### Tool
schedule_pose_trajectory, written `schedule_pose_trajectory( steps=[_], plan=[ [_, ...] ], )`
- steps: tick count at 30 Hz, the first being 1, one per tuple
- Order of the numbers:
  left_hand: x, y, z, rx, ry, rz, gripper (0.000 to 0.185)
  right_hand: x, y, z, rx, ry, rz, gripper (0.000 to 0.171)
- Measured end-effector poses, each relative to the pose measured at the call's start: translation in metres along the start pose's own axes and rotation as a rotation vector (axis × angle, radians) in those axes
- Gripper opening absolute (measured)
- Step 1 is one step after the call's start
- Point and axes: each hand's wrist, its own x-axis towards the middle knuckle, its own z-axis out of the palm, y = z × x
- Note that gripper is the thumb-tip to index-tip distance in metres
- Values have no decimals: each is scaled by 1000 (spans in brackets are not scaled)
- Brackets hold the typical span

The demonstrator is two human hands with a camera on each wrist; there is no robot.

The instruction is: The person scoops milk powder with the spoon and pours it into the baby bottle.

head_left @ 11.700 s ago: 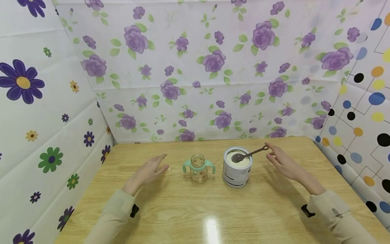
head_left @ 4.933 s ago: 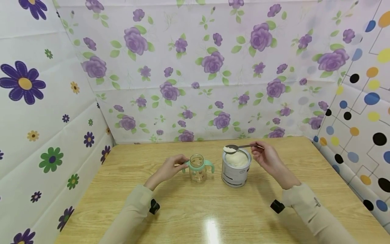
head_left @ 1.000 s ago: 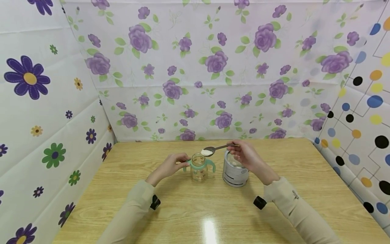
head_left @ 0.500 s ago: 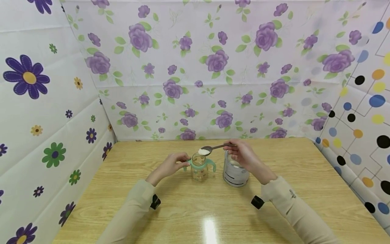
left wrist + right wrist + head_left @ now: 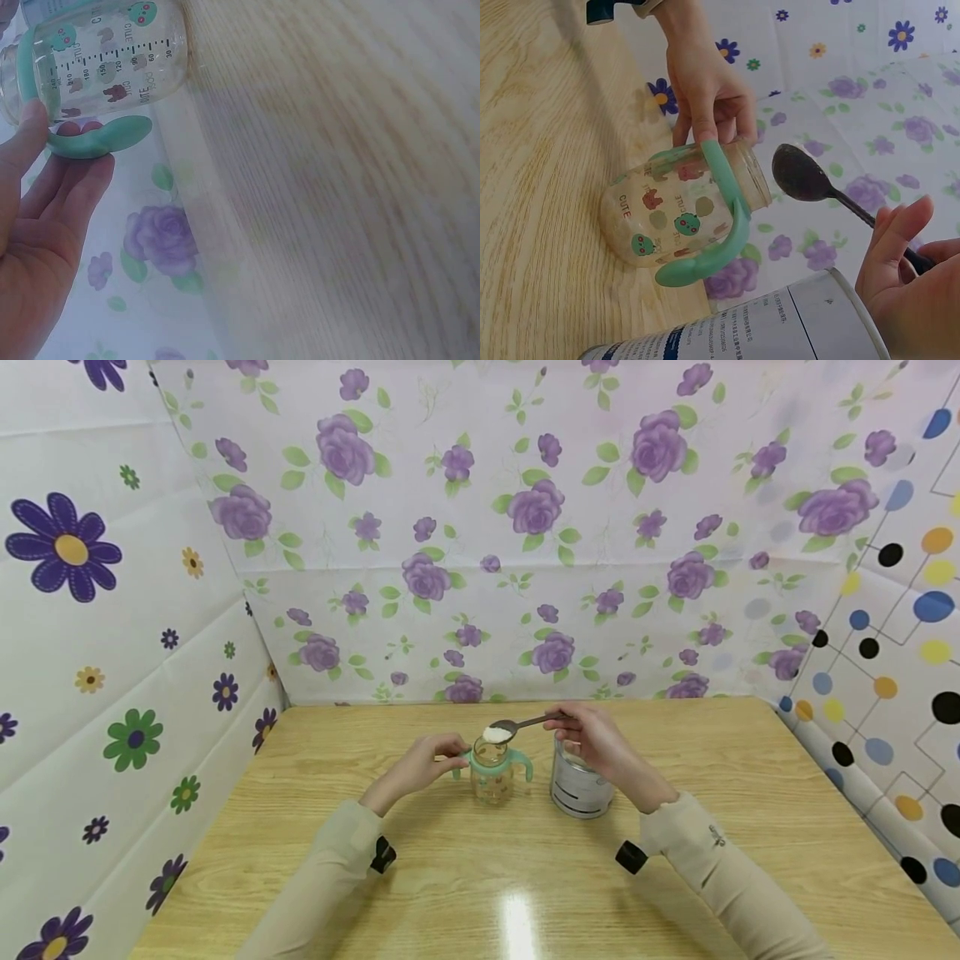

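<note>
A clear baby bottle (image 5: 492, 783) with a green two-handled collar and measuring marks stands uncapped on the table. My left hand (image 5: 420, 768) pinches its left handle (image 5: 97, 141) between thumb and fingers. In my right hand (image 5: 592, 739) I grip the handle of a dark brown spoon (image 5: 517, 727). White powder (image 5: 496, 735) fills the spoon's bowl, which hangs just over the bottle's mouth. From the right wrist view only the underside of the spoon (image 5: 802, 174) shows, apart from the bottle's rim. Below my right hand stands a grey-white tin (image 5: 581, 792), its opening partly hidden by that hand.
The wooden table (image 5: 465, 885) extends in front of the bottle and tin. A flowered cloth (image 5: 480, 568) hangs behind it, with patterned cloths at both sides. A black wrist camera (image 5: 632, 857) sits under the right sleeve, another (image 5: 383, 855) under the left.
Earlier the spoon lay on the tin's powder and both hands were free. Since then my left hand has taken the bottle's handle, and my right has lifted a spoonful leftward over the bottle.
</note>
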Motion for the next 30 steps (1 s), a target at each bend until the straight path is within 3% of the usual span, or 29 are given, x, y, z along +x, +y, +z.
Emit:
schedule_pose_trajectory(
  steps=[9, 30],
  plan=[
    [0, 8, 0, -12, -4, -32, 13, 2, 4, 0, -89, -43, -27, 28],
    [1, 3, -2, -19, -18, -24, 11, 1, 7, 10, -302, -17, -113, 37]
  ],
)
